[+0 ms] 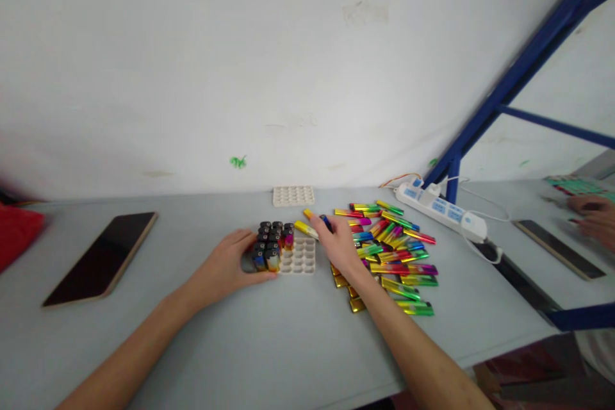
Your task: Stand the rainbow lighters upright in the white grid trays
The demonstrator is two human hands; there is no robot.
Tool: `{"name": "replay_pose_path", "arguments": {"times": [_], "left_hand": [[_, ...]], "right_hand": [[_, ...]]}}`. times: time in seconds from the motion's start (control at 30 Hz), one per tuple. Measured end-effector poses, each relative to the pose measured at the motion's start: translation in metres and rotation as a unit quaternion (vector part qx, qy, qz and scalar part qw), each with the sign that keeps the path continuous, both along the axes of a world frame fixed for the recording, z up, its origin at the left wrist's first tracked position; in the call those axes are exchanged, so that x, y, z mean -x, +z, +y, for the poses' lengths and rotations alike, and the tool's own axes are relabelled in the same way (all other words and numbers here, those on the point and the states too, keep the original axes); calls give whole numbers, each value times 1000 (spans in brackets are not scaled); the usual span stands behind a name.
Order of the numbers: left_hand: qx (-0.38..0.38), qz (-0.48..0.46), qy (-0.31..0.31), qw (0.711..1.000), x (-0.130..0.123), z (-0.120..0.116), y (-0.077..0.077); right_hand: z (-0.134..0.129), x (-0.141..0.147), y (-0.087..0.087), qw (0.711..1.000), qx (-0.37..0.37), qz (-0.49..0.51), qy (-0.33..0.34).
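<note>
Yellow, in the head view, was the colour of the lighters (306,229) clamped in the right hand (337,243); at least two ends stuck out to the left of its fingers, tilted and not upright. How many more the fingers hid, I could not tell. Just left of this hand was the pale tray (298,264), with bare cells on its near side. The left hand (233,261) had its thumb and fingers apart, around the standing lighters (269,243) with black tops; how firmly it pressed, I could not tell. To the right of the right hand, partly under its wrist, lay the loose pile (396,257) on the table (230,352). Beyond both hands was a second tray (293,196).

For good work, in my judgement, each lighter needed to be turned upright above one bare cell and lowered straight, one by one, while the left hand steadied the group lightly. A tilted entry could have knocked a neighbour.
</note>
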State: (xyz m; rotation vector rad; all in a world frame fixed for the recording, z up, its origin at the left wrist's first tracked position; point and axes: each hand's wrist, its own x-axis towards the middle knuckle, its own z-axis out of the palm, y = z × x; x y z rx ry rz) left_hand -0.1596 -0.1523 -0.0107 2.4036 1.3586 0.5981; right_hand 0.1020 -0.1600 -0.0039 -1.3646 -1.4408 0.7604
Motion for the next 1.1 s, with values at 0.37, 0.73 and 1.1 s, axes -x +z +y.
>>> {"name": "replay_pose_path", "arguments": {"times": [0.37,0.73,1.1], "left_hand": [[15,-8,6,1000,-1,0,4],[10,-4,-8,1000,-3,-4,7],[1,-11,-14,1000,-1,-4,2]], "right_hand": [[-5,0,8,998,-38,-58,8],[-16,-5,24,947,-107,-259,158],[-15,4,15,914,-106,-340,195]]}}
